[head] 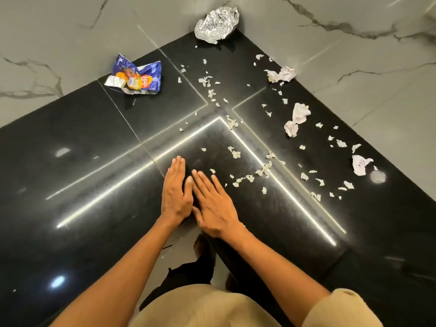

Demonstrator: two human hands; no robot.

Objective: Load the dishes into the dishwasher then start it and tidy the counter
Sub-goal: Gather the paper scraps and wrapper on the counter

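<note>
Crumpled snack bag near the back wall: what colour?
Crumpled snack bag: mostly blue, with yellow and red logo; head view.

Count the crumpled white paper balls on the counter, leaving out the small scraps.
3: one paper ball by the right wall, one elongated wad further along the counter's right side, one nearest the right edge. None seems hidden.

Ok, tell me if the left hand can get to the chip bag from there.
Probably yes. The left hand lies flat and empty, and the counter between it and the chip bag is bare, though it's a long stretch.
</note>
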